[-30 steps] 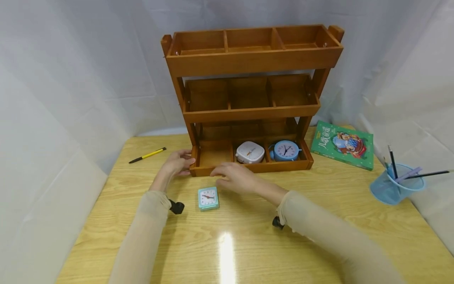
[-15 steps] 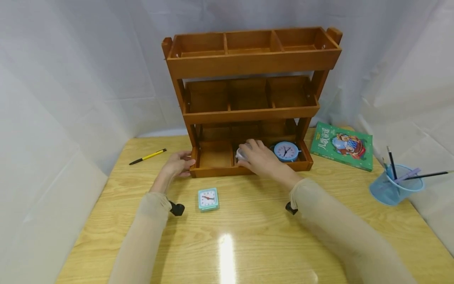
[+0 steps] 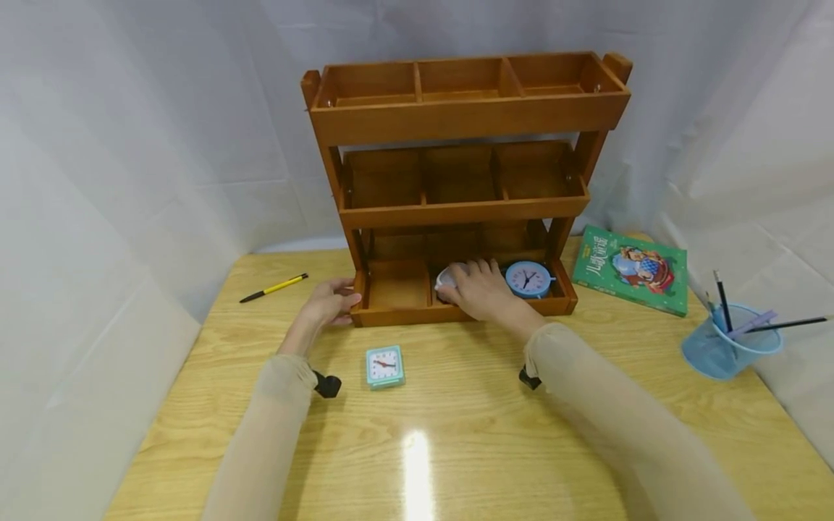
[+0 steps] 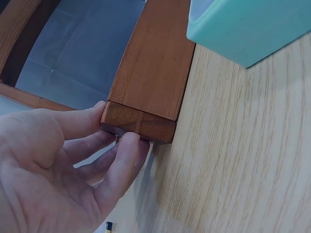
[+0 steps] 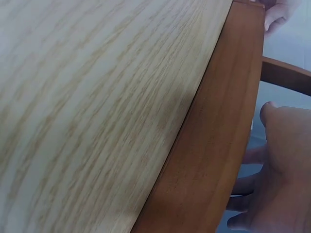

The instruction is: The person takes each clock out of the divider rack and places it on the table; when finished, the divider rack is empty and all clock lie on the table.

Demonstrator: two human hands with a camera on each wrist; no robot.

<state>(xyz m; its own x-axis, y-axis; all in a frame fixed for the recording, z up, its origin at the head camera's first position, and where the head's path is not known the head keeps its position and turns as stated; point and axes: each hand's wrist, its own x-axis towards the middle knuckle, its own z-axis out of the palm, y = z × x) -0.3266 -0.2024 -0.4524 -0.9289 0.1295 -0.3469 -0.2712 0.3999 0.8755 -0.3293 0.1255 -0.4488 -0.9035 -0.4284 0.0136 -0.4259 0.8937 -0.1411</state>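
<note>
A brown wooden three-tier rack (image 3: 465, 210) stands at the back of the table. My left hand (image 3: 328, 302) grips its lower left front corner; in the left wrist view the thumb and fingers pinch the end of the bottom board (image 4: 141, 124). In the bottom tier's middle compartment, my right hand (image 3: 483, 291) holds a white alarm clock (image 3: 448, 276), mostly covered by the hand. A round blue alarm clock (image 3: 528, 279) sits in the right compartment. On the table before the rack lies a square mint-green alarm clock (image 3: 384, 367), its face up.
To the left lies a yellow and black pen (image 3: 274, 287). A green picture book (image 3: 632, 269) rests right of the rack. Farther right, a blue mesh pen cup (image 3: 726, 346) holds several pens and pencils. White cloth (image 3: 195, 159) hangs behind and beside the table.
My right hand has moved right and back, from above the rack's front edge to the white alarm clock, and taken hold of it. The left hand has stayed at the corner.
</note>
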